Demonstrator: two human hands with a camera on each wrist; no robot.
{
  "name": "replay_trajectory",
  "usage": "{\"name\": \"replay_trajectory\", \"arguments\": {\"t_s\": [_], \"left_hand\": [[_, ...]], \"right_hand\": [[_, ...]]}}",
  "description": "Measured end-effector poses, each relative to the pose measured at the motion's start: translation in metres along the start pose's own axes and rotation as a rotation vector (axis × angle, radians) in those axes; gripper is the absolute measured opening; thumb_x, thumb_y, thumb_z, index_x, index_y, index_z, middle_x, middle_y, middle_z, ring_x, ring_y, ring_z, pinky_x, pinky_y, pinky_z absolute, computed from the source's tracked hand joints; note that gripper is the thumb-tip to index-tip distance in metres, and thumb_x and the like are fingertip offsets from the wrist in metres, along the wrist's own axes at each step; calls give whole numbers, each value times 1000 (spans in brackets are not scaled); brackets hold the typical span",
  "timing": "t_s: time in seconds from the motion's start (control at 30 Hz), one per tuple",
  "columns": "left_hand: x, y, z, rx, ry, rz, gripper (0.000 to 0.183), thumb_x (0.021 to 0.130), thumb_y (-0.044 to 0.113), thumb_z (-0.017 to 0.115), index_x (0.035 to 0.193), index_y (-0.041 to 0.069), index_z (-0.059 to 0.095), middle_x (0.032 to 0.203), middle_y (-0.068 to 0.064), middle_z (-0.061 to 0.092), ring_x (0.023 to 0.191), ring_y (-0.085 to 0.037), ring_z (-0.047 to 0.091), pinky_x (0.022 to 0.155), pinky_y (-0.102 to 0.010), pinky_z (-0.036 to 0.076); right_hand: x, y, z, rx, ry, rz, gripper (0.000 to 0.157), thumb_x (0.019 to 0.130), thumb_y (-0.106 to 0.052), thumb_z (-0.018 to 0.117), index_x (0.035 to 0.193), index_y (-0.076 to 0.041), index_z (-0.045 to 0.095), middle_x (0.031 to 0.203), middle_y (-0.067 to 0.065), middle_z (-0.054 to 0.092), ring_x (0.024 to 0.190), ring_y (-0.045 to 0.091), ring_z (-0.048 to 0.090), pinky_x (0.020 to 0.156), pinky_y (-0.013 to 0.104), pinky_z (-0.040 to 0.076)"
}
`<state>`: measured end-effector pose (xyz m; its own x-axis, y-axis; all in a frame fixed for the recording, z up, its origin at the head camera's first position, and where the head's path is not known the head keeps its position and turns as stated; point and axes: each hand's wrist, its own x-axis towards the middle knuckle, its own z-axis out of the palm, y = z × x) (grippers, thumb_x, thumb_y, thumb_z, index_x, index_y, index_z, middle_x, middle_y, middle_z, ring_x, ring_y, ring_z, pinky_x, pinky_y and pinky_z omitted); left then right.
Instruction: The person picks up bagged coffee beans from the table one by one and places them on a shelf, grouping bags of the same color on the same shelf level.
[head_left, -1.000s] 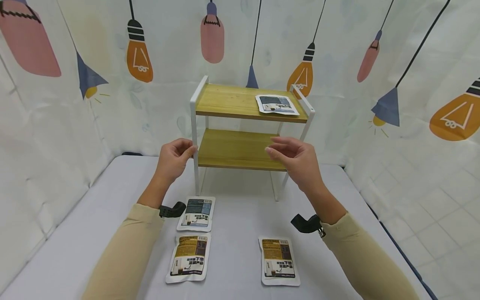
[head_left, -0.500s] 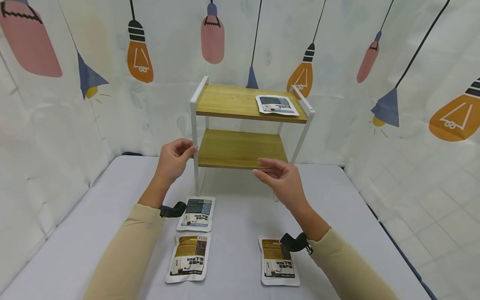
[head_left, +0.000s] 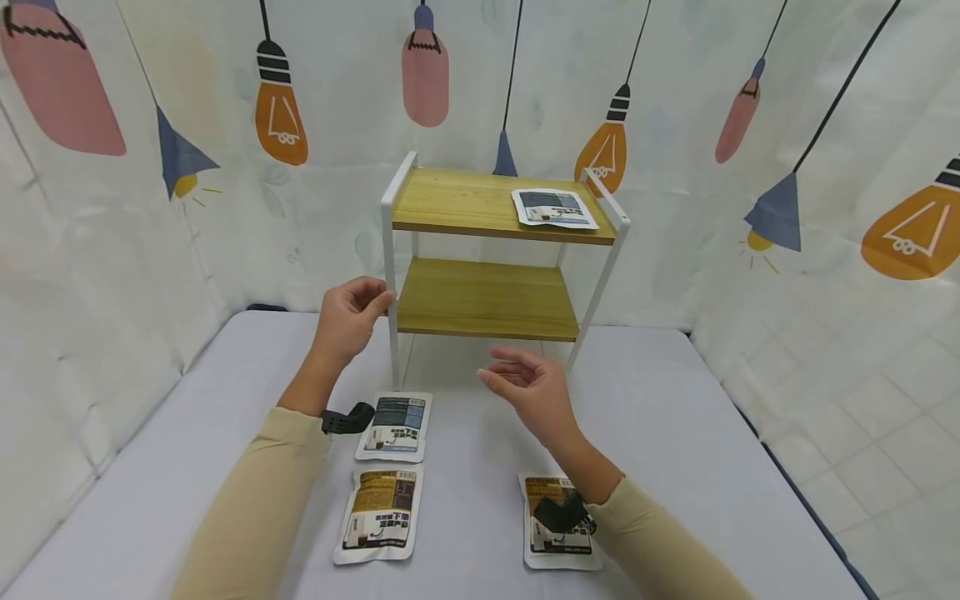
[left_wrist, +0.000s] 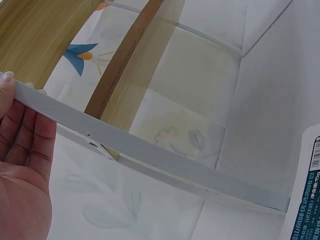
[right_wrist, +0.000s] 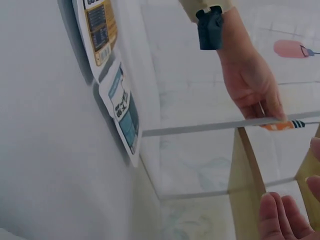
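Note:
My left hand (head_left: 348,321) grips the white left front post (left_wrist: 160,155) of a two-tier shelf with wooden boards (head_left: 487,296), thumb on one side and fingers behind. Nothing is in my right hand (head_left: 532,396), whose fingers are loosely bent in the air before the lower board. On the table, a white pouch with a blue label (head_left: 395,427) lies by the shelf's left foot. Below it is a pouch with a brown-gold label (head_left: 380,514). Another brown-gold pouch (head_left: 536,546) lies to the right, partly hidden by my right wrist's black device.
A blue-labelled pouch (head_left: 555,208) lies on the right of the top board. The table wears a white cloth (head_left: 465,492). Behind and at the sides hang white curtains (head_left: 330,208) printed with lamps and bulbs.
My right hand has moved down and to the left, from in front of the lower board's right end to below its front edge. The left hand stays on the post.

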<state>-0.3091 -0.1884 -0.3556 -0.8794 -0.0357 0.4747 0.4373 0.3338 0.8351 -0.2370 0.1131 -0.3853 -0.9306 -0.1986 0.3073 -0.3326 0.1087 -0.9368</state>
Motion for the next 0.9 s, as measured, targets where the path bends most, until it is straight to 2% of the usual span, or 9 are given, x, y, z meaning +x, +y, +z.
{"name": "replay_trajectory", "arguments": {"t_s": [0.2, 0.37, 0.53, 0.77, 0.9], "left_hand": [[1, 0, 0, -9, -2, 8, 32, 99, 32, 68, 111, 2, 70, 94, -6, 67, 85, -20, 63, 77, -15, 55], [0, -1, -1, -9, 0, 11, 32, 99, 31, 68, 111, 2, 70, 93, -3, 67, 84, -17, 63, 77, -15, 56], [0, -1, -1, -7, 3, 7, 32, 99, 32, 68, 111, 2, 70, 93, -2, 67, 84, -13, 62, 77, -16, 55], [1, 2, 1, -17, 8, 29, 26, 100, 19, 68, 109, -6, 69, 94, -17, 66, 80, -11, 62, 74, -13, 54], [2, 2, 1, -10, 2, 13, 26, 101, 14, 66, 112, -9, 67, 97, -22, 65, 80, -13, 62, 74, -11, 54]], "right_hand": [[-5, 9, 16, 26, -29, 78, 42, 87, -20, 83, 127, -13, 71, 124, 13, 73, 109, 25, 74, 92, 32, 60], [-10, 13, 28, 46, -64, 156, 45, 87, -23, 84, 130, -17, 70, 131, 7, 70, 116, 26, 70, 97, 39, 59], [-13, 19, 41, 41, -104, 199, 49, 88, -25, 83, 134, -17, 68, 140, 7, 64, 123, 32, 66, 98, 44, 58], [-13, 22, 54, 14, -142, 277, 53, 86, -29, 85, 135, -20, 67, 145, 4, 59, 130, 31, 60, 99, 47, 56], [-12, 24, 62, -4, -164, 320, 53, 84, -29, 86, 134, -23, 68, 146, 8, 59, 130, 33, 59, 100, 49, 56]]}}
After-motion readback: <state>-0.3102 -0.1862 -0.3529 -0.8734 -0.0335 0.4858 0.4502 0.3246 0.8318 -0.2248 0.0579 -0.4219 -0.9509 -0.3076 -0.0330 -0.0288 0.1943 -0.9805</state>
